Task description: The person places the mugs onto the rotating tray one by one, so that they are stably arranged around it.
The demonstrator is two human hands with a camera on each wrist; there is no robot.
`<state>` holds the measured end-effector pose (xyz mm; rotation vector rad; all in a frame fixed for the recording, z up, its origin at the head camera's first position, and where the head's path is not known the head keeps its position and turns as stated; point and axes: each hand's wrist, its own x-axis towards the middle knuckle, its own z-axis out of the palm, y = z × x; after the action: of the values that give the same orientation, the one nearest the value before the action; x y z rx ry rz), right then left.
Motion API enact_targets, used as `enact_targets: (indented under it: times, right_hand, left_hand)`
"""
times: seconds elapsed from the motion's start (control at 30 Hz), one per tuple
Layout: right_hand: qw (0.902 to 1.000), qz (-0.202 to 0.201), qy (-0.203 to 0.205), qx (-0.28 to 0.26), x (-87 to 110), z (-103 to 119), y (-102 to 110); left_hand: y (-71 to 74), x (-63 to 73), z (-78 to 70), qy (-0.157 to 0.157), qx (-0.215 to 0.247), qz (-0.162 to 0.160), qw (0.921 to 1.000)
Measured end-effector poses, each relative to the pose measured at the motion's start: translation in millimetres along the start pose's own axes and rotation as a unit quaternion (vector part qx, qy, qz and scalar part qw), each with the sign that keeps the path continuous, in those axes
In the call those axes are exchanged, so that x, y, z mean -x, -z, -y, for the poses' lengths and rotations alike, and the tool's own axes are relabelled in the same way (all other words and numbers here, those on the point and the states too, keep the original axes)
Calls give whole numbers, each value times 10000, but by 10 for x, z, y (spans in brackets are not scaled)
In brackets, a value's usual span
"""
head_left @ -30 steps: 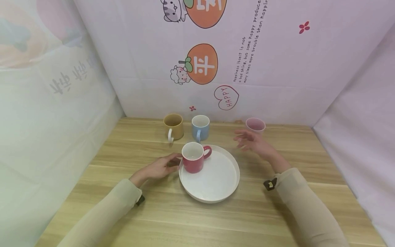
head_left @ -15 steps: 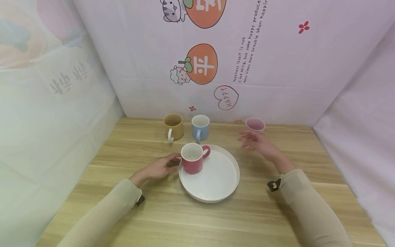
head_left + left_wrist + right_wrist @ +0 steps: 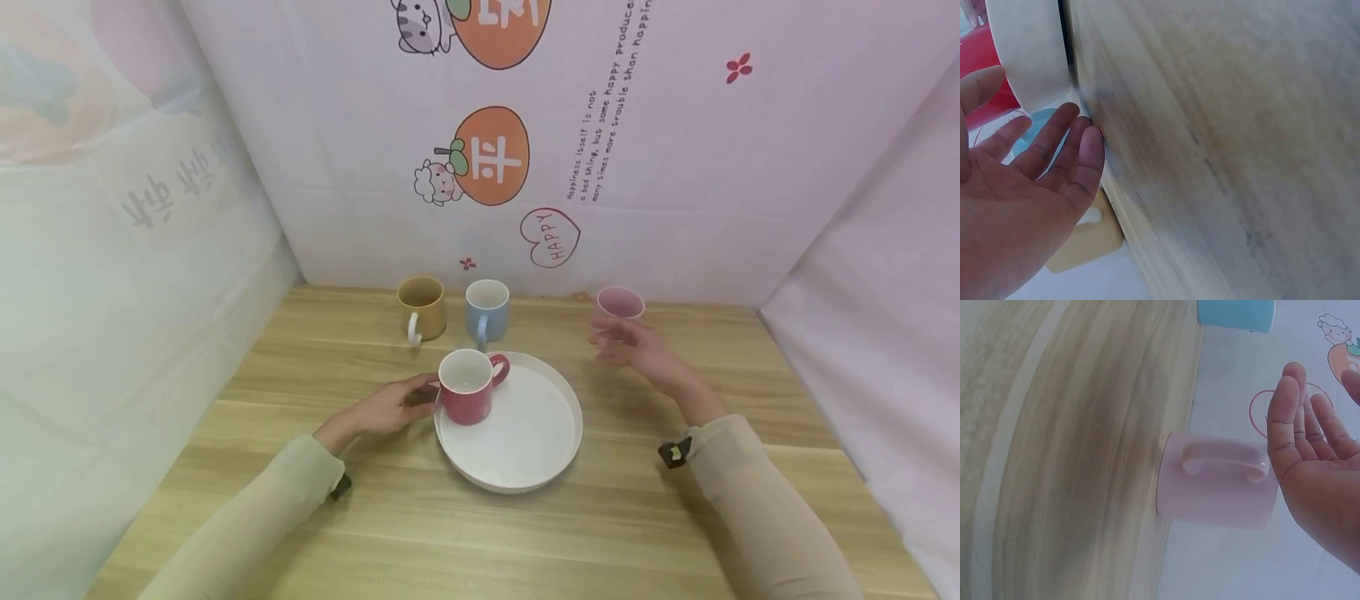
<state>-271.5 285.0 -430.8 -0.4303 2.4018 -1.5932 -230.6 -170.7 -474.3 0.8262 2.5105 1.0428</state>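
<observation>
On a round white tray (image 3: 517,454) a red mug (image 3: 467,402) stands at the left side, its handle pointing right and back. My left hand (image 3: 386,406) lies just left of it, fingertips right at the tray's rim and the mug's side. The left wrist view shows those fingers (image 3: 1044,144) loosely bent, gripping nothing. My right hand (image 3: 637,354) hovers in front of a pink mug (image 3: 621,304) near the back wall and partly hides it. In the right wrist view the right fingers (image 3: 1283,419) are relaxed, with the pink mug's handle facing the camera.
A mustard mug (image 3: 423,310) with a white handle and a light blue mug (image 3: 487,312) stand behind the tray, handles toward the front. White printed cloth (image 3: 360,167) hangs behind the wooden table (image 3: 480,542) and along both sides.
My right hand has moved right, closer in front of the pink mug. The red mug has shifted slightly left and toward the front on the tray. My left hand has hardly moved.
</observation>
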Motion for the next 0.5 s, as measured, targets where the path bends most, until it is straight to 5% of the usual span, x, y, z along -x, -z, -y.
enact_targets:
  times: [0.5]
  right_hand:
    - [9996, -252, -142, 71, 69, -50, 124]
  left_hand:
    - [-4, 11, 6, 48, -12, 3, 10000]
